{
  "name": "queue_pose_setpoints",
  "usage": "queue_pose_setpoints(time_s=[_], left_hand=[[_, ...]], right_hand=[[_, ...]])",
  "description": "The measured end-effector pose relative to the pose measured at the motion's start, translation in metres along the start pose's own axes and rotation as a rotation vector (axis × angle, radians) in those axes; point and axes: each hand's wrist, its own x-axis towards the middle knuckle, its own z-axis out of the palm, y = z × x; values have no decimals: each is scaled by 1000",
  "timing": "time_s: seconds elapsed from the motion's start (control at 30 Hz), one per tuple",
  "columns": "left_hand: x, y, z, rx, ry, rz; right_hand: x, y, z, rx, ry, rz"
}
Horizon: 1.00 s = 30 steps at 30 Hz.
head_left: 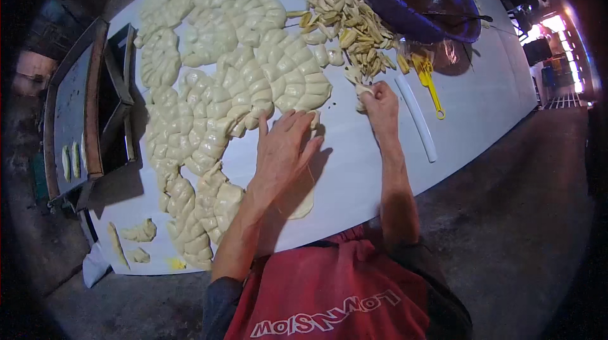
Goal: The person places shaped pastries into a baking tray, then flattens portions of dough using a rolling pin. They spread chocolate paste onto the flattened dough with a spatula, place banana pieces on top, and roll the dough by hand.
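Dozens of plump, pale dough pieces (288, 77) already lie packed side by side on the white table (484, 99), sweeping from seven o'clock up to twelve, so you look well along with the work in hand. Your left hand (283, 147), just off the centre toward ten, rests spread and relaxed at the lower edge of that cluster; it seems to press lightly rather than grip, though you hide the undersides of your fingers. Your right hand (381, 105), toward one o'clock, has its fingertips pinched on a small pale, soft piece (362, 91) (what is inside it, if anything, I cannot tell). What remains is plain enough: a big heap of yellowish strips (345, 13) sits loose at twelve to one, uncovered by dough, and a flat sheet of dough (301, 204) peeks out at six, beside your left forearm. The blue basin (394, 17) stands at one, the yellow tool (422, 67) and white curved strip (417, 118) lie around two, and a few scraps (140, 231) sit at eight. Judging by that heap, a good share is left to do.
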Motion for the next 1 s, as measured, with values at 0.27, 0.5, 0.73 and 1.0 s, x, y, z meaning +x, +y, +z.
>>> queue_pose_setpoints(time_s=[0.27, 0.5, 0.73, 1.0], left_hand=[[82, -6, 44, -86, -46, 140], [127, -2, 84, -77, 38, 176], [133, -4, 113, 14, 93, 222], [130, 1, 120, 141, 170, 256]], right_hand=[[4, 0, -29, 590, -61, 244], [14, 0, -6, -314, 61, -287], [15, -1, -15, -128, -15, -196], [-8, 0, -69, 1168, -630, -50]])
